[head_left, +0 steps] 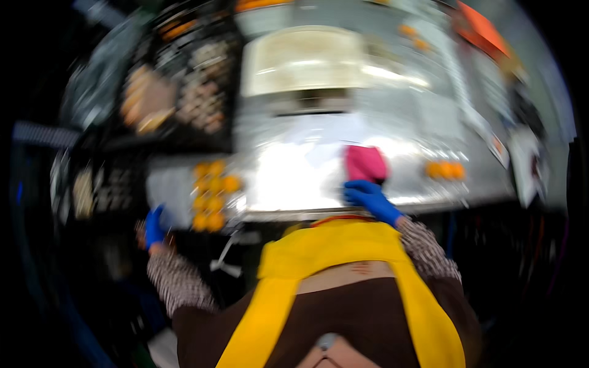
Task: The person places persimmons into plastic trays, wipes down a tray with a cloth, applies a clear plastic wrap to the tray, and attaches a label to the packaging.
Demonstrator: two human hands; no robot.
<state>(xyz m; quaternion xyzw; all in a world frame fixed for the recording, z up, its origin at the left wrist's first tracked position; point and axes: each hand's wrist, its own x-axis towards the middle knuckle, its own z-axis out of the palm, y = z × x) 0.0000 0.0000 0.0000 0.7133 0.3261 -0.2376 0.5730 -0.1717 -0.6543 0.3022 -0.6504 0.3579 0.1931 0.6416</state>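
Observation:
My right hand [371, 199], in a blue glove, is at the near edge of the metal table. Its fingers stretch out to the left, at the near side of a bright pink cloth-like thing [365, 163]; whether they touch it is unclear. At the left, my blue-gloved left hand [154, 229] is beside the near-left corner of a pale, flat sheet or tray [170, 187]. Motion smears its fingers, so its grip does not show. Rows of round orange-yellow pieces [210, 202] lie along the right side of that sheet.
A cream-coloured tub or machine cover [305, 60] stands at the back of the metal table [288, 178]. A small orange row [445, 170] lies to the right. Dark crates [184, 138] with packed goods stand at the left. An orange-red panel [483, 29] is at the far right.

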